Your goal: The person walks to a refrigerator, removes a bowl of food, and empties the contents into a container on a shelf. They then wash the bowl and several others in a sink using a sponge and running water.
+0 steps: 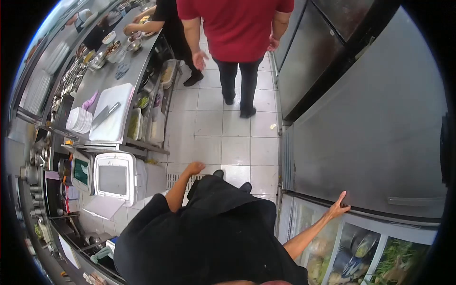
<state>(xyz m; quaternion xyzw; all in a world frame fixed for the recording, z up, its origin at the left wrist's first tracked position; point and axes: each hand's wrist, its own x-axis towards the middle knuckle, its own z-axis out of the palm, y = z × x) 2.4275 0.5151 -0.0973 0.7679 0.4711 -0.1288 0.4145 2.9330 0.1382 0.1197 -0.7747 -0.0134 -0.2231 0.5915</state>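
My left hand hangs over the tiled floor beside my dark clothing, its fingers loosely bent and nothing visible in it. Out to the right, my right hand grips the lower edge of a large steel refrigerator door. One finger stretches up along the metal; the others bend at the edge and are partly hidden. A bar-like handle sits farther along the same panel. Below that hand, framed glass shows greens, a metal bowl and other produce inside.
Ahead, a person in a red shirt stands in the aisle, with another person's dark sleeve at the counter. To the left are a steel counter, a cutting board with a knife, stacked plates and a white bin.
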